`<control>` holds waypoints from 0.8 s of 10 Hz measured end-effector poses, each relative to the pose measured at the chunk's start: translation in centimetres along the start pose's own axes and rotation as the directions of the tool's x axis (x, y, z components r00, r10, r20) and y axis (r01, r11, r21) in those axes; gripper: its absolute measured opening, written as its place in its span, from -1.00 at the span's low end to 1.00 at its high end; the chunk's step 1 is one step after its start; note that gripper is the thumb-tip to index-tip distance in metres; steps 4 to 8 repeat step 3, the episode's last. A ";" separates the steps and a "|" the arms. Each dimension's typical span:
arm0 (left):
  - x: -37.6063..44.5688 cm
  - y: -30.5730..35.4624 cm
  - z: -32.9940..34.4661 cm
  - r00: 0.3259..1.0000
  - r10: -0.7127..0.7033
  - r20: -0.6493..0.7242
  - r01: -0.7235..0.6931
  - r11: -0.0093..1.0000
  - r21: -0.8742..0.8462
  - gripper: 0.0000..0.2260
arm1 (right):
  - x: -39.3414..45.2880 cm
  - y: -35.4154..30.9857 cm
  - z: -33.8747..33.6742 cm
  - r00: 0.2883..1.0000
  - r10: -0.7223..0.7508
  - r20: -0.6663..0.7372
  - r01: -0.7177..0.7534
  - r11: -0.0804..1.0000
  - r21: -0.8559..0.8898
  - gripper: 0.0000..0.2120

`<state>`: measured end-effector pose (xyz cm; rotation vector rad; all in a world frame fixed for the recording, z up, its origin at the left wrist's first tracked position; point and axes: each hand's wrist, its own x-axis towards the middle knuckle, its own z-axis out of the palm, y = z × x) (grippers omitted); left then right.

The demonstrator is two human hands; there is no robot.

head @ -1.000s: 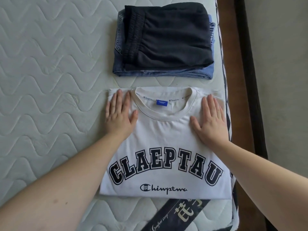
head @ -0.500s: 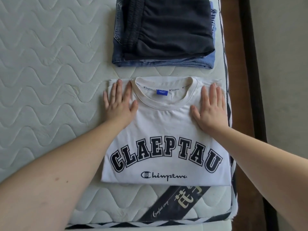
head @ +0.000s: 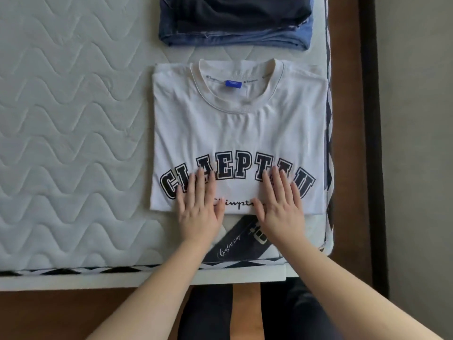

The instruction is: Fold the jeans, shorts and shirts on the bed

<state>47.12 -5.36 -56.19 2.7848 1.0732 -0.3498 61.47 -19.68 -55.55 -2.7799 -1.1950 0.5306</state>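
A white T-shirt [head: 240, 133] with dark block letters lies folded into a rectangle near the mattress's front right corner, collar away from me. My left hand [head: 199, 207] lies flat on its lower left, fingers straight over the lettering. My right hand [head: 282, 207] lies flat on its lower right edge in the same way. Beyond the shirt sits a stack of folded blue jeans [head: 235, 36] with dark shorts [head: 242, 13] on top, partly cut off by the frame's top.
The quilted white mattress [head: 73, 143] stretches to the left. A dark label [head: 241, 241] marks its front edge under my wrists. A brown bed frame [head: 348, 143] runs along the right, with wooden floor in front and my dark trousers [head: 289, 312] below.
Both hands slid from the shirt's shoulders beside the collar down to its bottom hem. The view tilted down, showing the mattress's front edge and floor.
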 end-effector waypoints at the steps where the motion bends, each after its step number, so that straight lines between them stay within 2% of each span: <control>1: -1.9 -1.1 -0.9 0.995 0.028 0.099 -0.029 1.000 0.010 -0.41 | -1.1 1.5 -1.4 0.993 -0.010 0.115 0.009 1.000 0.014 -0.38; 2: -3.3 -2.7 -3.0 0.959 0.038 0.280 -0.054 0.997 0.048 -0.42 | -1.9 1.8 -3.6 0.968 0.021 0.252 -0.032 0.999 0.040 -0.38; 3: -2.4 -2.3 -8.2 0.914 0.021 0.405 -0.011 1.000 -0.029 -0.53 | -1.7 1.2 -8.0 0.924 0.096 0.369 -0.152 0.980 0.127 -0.43; 8: -2.4 -2.3 -8.2 0.914 0.021 0.405 -0.011 1.000 -0.029 -0.53 | -1.7 1.2 -8.0 0.924 0.096 0.369 -0.152 0.980 0.127 -0.43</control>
